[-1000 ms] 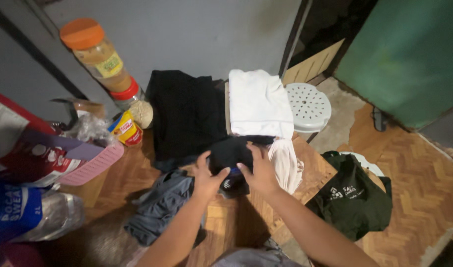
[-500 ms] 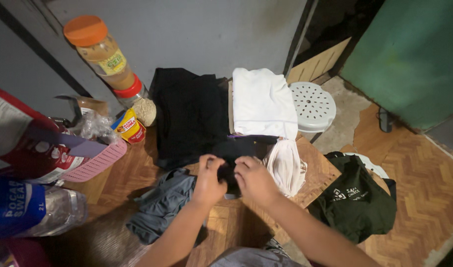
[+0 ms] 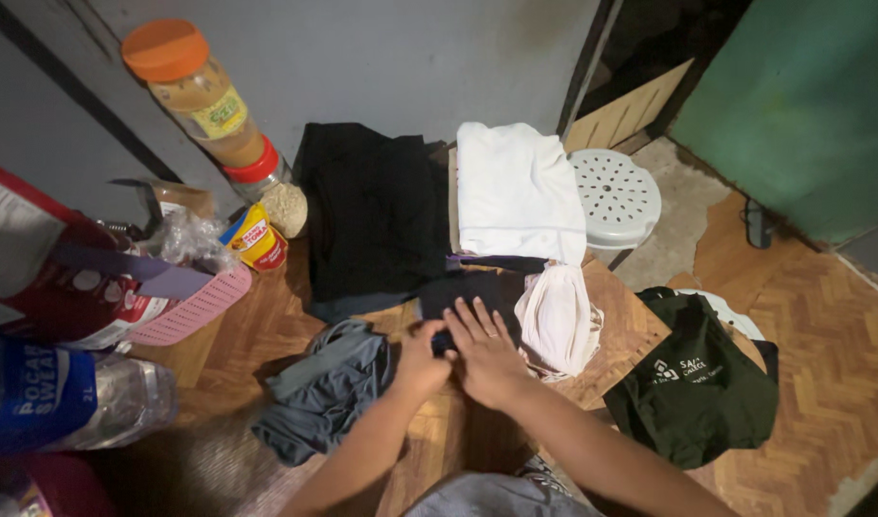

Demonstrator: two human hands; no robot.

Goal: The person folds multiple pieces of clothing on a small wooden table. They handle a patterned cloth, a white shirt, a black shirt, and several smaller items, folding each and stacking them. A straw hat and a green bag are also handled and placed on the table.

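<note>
Two hands pressing a small dark folded cloth

Small black folded cloth (image 3: 470,299) lies on the wooden parquet tabletop (image 3: 267,335), near its middle, just below the stacks. Right hand (image 3: 485,356) lies flat on it, fingers spread wide & straight, palm down, gripping nothing. Left hand (image 3: 423,359) sits beside it w/ fingers curled in at the cloth's lower left edge; can't tell if it pinches the fabric.

Just right, touching the cloth: pale pink crumpled garment (image 3: 558,321). Above: white folded fabric stack (image 3: 516,191) & black folded fabric stack (image 3: 374,215), side by side. Left of the hands: grey rumpled garment (image 3: 324,388).

Containers, far left: pink perforated plastic basket (image 3: 190,311) holding red & white packets (image 3: 46,268) + clear crinkled plastic bag (image 3: 182,239). Tall clear jar w/ orange lid (image 3: 192,91), brownish contents. Smaller red-lidded jar (image 3: 271,191), pale grains inside. Yellow & red small tub (image 3: 253,239). Clear bottle w/ blue label (image 3: 66,402) lying on its side.

On the floor, right: white perforated plastic stool (image 3: 616,196), dark green cloth bag (image 3: 693,383).
</note>
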